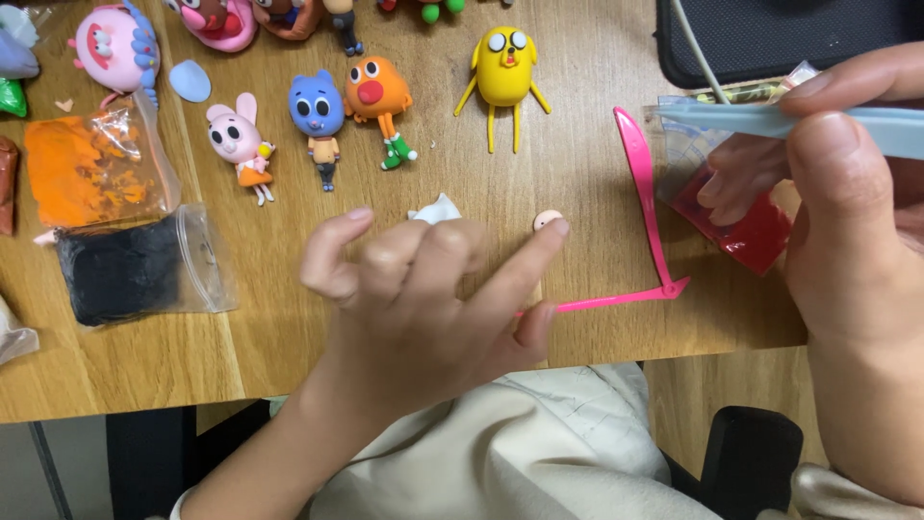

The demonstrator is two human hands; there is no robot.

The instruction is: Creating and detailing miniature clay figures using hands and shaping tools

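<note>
The left hand (423, 299) is seen over the near edge of the wooden table (289, 337), its fingers loosely spread and curled; the index fingertip is stretched toward a small peach clay ball (546, 219) and appears to touch it, while a small white clay piece (435, 209) lies just behind the knuckles. One arm of a pink plastic sculpting tool (647, 207) runs to the thumb, though whether it is pinched cannot be told. The right hand (847, 221) is closed, thumb and forefinger clamped on a pale blue flat tool (731, 120), and a bag of red clay (746, 226) is held against its remaining fingers. Further back, a yellow clay figure (503, 72), an orange figure (378, 96), a blue figure (317, 111) and a pink rabbit figure (238, 140) are laid flat, with bags of orange clay (91, 169) and black clay (125, 270) at the left.
</note>
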